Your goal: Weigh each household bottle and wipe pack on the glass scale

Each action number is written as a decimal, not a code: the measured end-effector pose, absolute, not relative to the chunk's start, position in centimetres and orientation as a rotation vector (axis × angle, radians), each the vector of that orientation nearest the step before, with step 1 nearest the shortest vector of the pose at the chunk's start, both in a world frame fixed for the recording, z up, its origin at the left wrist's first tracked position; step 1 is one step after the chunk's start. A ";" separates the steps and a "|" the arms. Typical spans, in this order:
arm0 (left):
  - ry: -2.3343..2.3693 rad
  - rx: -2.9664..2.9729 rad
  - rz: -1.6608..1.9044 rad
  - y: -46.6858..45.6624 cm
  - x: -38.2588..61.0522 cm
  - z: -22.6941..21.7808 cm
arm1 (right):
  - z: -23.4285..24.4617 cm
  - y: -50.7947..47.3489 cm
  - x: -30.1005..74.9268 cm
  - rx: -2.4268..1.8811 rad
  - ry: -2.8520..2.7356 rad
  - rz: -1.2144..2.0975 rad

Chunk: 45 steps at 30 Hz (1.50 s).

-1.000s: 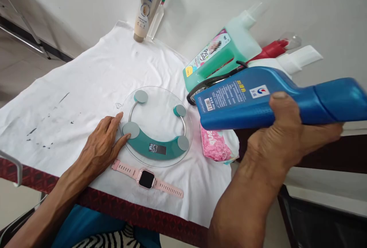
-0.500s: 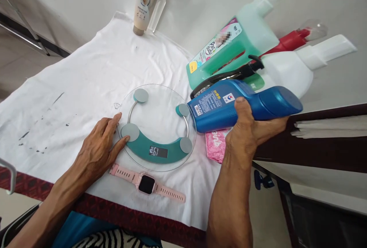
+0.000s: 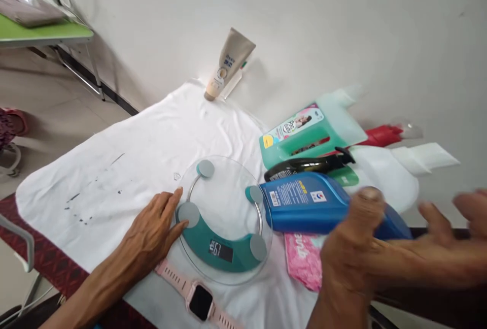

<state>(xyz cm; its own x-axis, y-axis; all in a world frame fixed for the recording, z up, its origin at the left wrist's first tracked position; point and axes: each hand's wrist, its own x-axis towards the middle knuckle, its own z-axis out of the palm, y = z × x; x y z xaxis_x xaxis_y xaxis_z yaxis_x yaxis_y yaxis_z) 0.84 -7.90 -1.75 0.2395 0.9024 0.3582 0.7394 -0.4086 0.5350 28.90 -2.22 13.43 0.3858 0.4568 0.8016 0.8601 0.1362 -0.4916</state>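
Left hand: the left hand (image 3: pixel 154 227) lies flat and relaxed, gripping nothing; fingertips at the rim of the glass scale (image 3: pixel 239 263), thumb against its near-left grey disc (image 3: pixel 188 215).
Right hand: the right hand (image 3: pixel 355 255) is spread, thumb raised and fingers splayed rightward, in front of the blue bottle (image 3: pixel 297 204); blurred, not closed around it; contact cannot be told.
Scale: on the white cloth (image 3: pixel 144 151), between the hands; display (image 3: pixel 221 251) lit, digits too small to read surely.
Blue bottle: right of the scale, base end at the glass rim, capped end partly hidden by the right hand; whether base and rim touch cannot be told.
Bottle group: black pump bottle (image 3: pixel 300 167) just behind the blue one; green jug (image 3: pixel 312 133) behind that; white bottle (image 3: pixel 391 179) and red bottle (image 3: pixel 382 136) farther right.
Pink packet: the pink packet (image 3: pixel 302 263) sits nearer the wearer than the blue bottle, partly covered by the right hand.
Watch: pink-strapped watch (image 3: pixel 200 302), strap laid out, near side of the scale.
Tube: beige tube (image 3: pixel 230 62), cap down, tilted, by the wall (image 3: pixel 342 29).
Far left: bag (image 3: pixel 34 9) on a green table (image 3: pixel 53 33).
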 end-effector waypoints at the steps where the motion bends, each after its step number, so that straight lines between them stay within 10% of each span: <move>1: 1.544 2.247 0.921 -8.0 0.9 -1.8 | 13.7 -1.0 27.5 -1.394 -1.335 -0.512; 10: 1.626 2.223 0.994 -8.8 2.1 -2.9 | 7.3 20.5 17.6 -1.464 -1.473 0.349; 24: 1.588 2.291 0.911 -9.5 3.4 -5.9 | 6.1 36.8 13.1 -1.666 -1.126 0.227; 45: 1.515 2.152 0.878 -9.0 1.7 -2.2 | 14.1 8.5 21.4 -1.294 -1.327 0.481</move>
<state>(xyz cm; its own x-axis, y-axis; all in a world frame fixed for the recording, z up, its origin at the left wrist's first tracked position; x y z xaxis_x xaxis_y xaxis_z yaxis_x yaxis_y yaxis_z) 1.72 -9.01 -2.20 0.2300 0.9325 0.2785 0.7055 -0.3569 0.6123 21.36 8.47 14.14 0.2731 0.8630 0.4251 0.3899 0.3046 -0.8690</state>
